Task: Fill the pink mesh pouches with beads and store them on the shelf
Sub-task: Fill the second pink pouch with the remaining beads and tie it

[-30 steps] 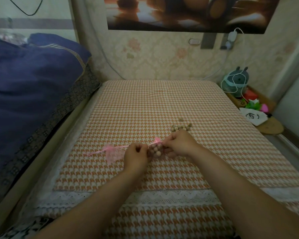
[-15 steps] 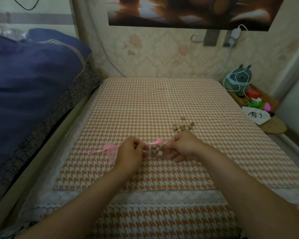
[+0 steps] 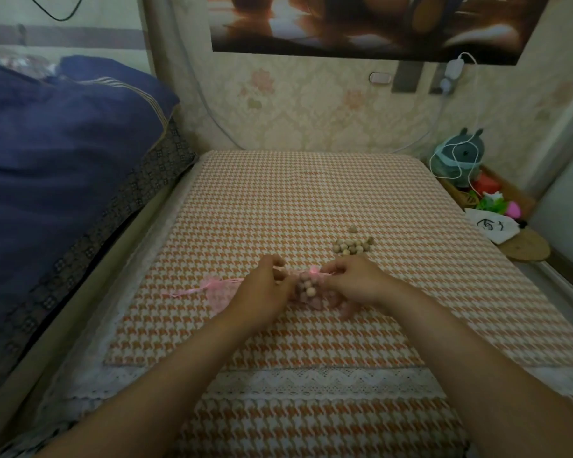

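A pink mesh pouch (image 3: 306,287) holding several wooden beads lies on the orange houndstooth cloth (image 3: 311,200). My left hand (image 3: 262,292) pinches its ribbon on the left side. My right hand (image 3: 354,280) pinches the ribbon on the right side, near a small pink bow. A second pink mesh pouch (image 3: 215,290), flat and with no beads visible in it, lies just left of my left hand with its ribbon trailing left. A small heap of loose wooden beads (image 3: 351,245) sits beyond my right hand.
A dark blue quilt (image 3: 63,166) is piled along the left. At the right a low shelf (image 3: 523,247) carries a plush toy (image 3: 458,157), a white pouch (image 3: 492,228) and small coloured items. A white cable (image 3: 444,110) hangs from the wall socket.
Both hands have stayed on the beaded pouch's ribbon ends and drawn slightly apart. The view has tilted a little. The flat pouch and loose beads have not moved.
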Demonstrator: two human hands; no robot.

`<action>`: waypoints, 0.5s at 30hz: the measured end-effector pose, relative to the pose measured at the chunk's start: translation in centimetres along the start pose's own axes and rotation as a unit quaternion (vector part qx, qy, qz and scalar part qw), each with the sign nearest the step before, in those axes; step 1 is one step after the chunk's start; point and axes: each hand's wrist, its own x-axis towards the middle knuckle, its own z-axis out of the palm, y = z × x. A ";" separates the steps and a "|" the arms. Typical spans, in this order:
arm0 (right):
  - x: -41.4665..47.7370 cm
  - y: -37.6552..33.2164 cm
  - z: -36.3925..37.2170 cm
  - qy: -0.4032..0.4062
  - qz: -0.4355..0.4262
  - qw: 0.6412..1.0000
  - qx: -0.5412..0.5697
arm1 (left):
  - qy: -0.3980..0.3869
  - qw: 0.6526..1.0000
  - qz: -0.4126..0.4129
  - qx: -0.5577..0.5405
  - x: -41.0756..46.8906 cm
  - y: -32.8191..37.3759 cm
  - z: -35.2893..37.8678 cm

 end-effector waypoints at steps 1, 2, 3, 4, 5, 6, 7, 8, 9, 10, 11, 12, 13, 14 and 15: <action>-0.1 -0.2 0.2 -0.014 0.000 1.000 0.002 | -0.035 0.999 -0.014 -0.020 0.3 0.2 0.0; -0.2 -0.4 0.4 -0.029 0.003 1.000 0.011 | -0.064 0.998 -0.014 -0.020 0.5 0.3 -0.1; -0.2 -0.5 0.7 -0.040 0.006 0.999 0.026 | -0.084 0.996 0.003 -0.003 0.8 0.3 -0.1; -0.2 -0.5 0.9 -0.048 0.006 0.998 0.036 | -0.094 0.995 0.028 0.020 1.0 0.3 0.0; -0.1 -0.6 1.2 -0.048 0.005 0.998 0.045 | -0.091 0.994 0.050 0.039 1.1 0.2 0.0; 0.1 -0.7 1.4 -0.041 0.003 0.998 0.049 | -0.077 0.994 0.064 0.048 1.3 0.1 0.0; 0.3 -0.8 1.7 -0.026 -0.003 0.998 0.055 | -0.055 0.995 0.071 0.048 1.5 0.0 -0.2; 0.5 -1.1 2.0 -0.007 -0.011 0.998 0.067 | -0.031 0.996 0.077 0.045 1.7 -0.1 -0.5; 0.9 -1.3 2.3 0.010 -0.020 0.996 0.088 | -0.009 0.996 0.082 0.040 2.0 -0.2 -0.8; 1.3 -1.6 2.7 0.027 -0.029 0.993 0.113 | 0.008 0.996 0.087 0.030 2.3 -0.2 -1.3; 1.8 -2.0 3.1 0.042 -0.035 0.989 0.137 | 0.022 0.996 0.088 0.017 2.7 -0.2 -1.9; 2.3 -2.6 3.6 0.051 -0.043 0.985 0.158 | 0.032 0.996 0.087 0.002 3.0 -0.2 -2.7; 2.8 -3.3 4.1 0.057 -0.052 0.982 0.170 | 0.041 0.996 0.080 -0.011 3.3 -0.2 -3.5; 3.3 -4.0 4.7 0.055 -0.061 0.980 0.183 | 0.045 0.996 0.070 -0.016 3.5 -0.3 -4.5; 3.8 -4.7 5.3 0.047 -0.068 0.977 0.194 | 0.049 0.997 0.063 -0.012 3.7 -0.5 -5.5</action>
